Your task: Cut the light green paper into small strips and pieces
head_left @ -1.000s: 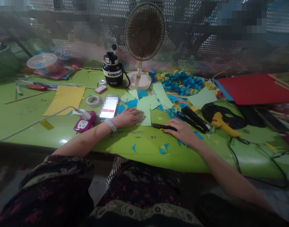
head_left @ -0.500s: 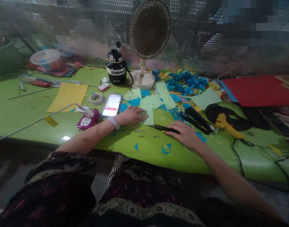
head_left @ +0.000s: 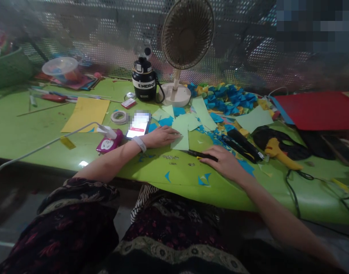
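Note:
My left hand (head_left: 163, 137) lies palm down with fingers stretched out, resting on a pale green sheet of paper (head_left: 180, 141). A white band circles that wrist. To the right, my right hand (head_left: 221, 161) is closed around a slim black tool (head_left: 203, 155), perhaps a craft knife; its kind is not clear. The tool's tip points left, close to the sheet's lower right corner. Small blue paper offcuts (head_left: 203, 179) lie on the green table (head_left: 151, 173) below the hands, near some tiny scattered bits (head_left: 170, 157).
Left of the hands are a lit phone (head_left: 138, 125), a purple socket block (head_left: 109, 142), a tape roll (head_left: 119, 117) and a yellow sheet (head_left: 85, 114). Behind stand a bottle (head_left: 144, 83) and a fan (head_left: 188, 34). Rightward lie a black stapler (head_left: 243, 144) and a yellow glue gun (head_left: 283, 154).
The whole view has shifted slightly, so things appear a little further right. Both hands keep the same places on the paper and the black tool.

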`<action>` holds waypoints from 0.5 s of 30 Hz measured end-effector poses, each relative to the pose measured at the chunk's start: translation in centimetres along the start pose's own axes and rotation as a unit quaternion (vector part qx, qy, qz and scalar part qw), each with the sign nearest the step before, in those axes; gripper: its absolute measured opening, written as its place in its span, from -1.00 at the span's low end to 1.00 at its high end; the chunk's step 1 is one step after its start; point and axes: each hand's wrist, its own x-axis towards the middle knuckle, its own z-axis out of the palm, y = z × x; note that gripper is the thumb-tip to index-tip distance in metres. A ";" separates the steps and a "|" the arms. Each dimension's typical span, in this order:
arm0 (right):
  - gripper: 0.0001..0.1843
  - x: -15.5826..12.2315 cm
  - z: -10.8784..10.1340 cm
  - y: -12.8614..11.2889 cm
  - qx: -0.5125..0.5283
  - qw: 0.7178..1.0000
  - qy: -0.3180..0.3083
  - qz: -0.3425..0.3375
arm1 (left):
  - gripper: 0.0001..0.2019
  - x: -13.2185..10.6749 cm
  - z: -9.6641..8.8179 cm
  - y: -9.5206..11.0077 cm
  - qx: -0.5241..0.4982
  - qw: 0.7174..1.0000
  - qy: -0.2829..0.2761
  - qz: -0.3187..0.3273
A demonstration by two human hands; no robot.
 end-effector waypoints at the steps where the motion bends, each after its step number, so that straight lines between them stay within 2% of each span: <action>1: -0.66 0.0 0.1 -0.1 -0.001 1.000 0.003 0.003 | -0.54 0.0 0.0 -0.1 -0.005 1.000 0.000 0.001; 6: -0.69 0.6 0.8 -0.8 -0.013 0.999 0.034 0.009 | -0.56 0.1 0.4 -0.2 0.002 1.000 0.005 -0.001; 10: -0.71 1.0 0.8 -1.1 -0.008 1.000 0.017 -0.002 | -0.57 0.1 0.5 0.0 0.011 1.000 0.007 -0.018; 15: -0.69 1.1 0.7 -0.8 -0.009 1.000 0.001 -0.008 | -0.57 0.1 0.4 0.1 0.011 1.000 0.004 -0.010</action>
